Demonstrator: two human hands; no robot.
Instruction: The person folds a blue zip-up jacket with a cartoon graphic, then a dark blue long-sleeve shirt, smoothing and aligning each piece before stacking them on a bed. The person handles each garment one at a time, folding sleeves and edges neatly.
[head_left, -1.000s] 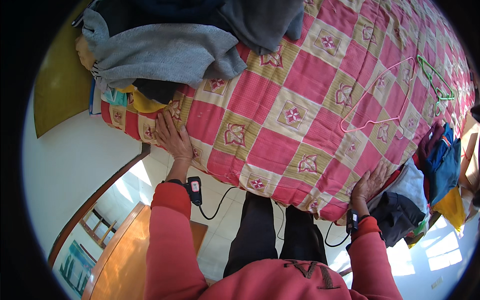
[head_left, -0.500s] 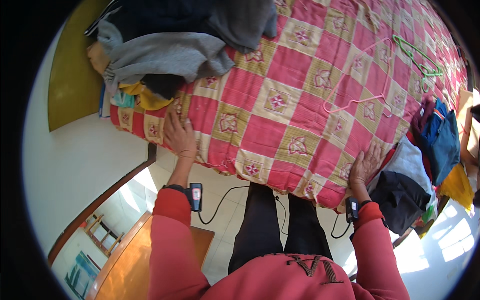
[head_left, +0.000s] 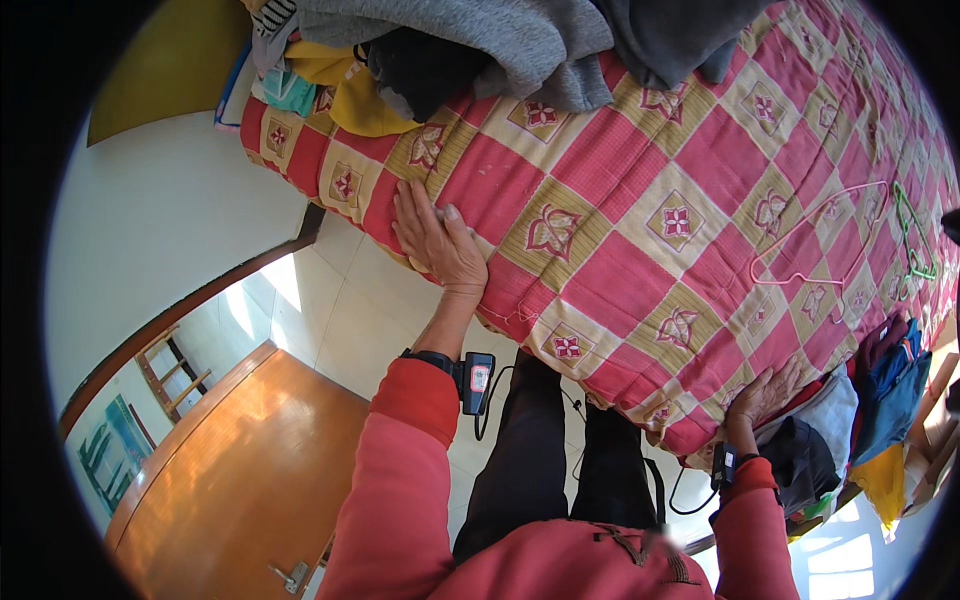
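Note:
My left hand [head_left: 437, 243] lies flat on the near edge of a red, cream and olive checked bed cover [head_left: 630, 235], fingers stretched out. It rests below a yellow garment [head_left: 370, 105]. Farther right along the same edge, my right hand [head_left: 762, 400] also presses flat on the cover, holding nothing. Close beside it, a light grey garment [head_left: 832, 410] and a black garment [head_left: 797, 460] hang over the bed's side. A pink hanger [head_left: 800, 279] and a green hanger [head_left: 912, 255] lie on the cover, beyond my right hand.
A heap of clothes with a grey garment [head_left: 480, 40] on top covers the far left of the bed. Blue clothes [head_left: 888, 365] and a yellow cloth [head_left: 882, 485] hang at the right. A wooden door [head_left: 240, 470] with a handle stands at lower left, beside the tiled floor [head_left: 340, 290].
The view has swung left, so the bed and hangers appear farther right. My left hand sits slightly farther from the yellow garment. Both hands stay flat on the cover's edge.

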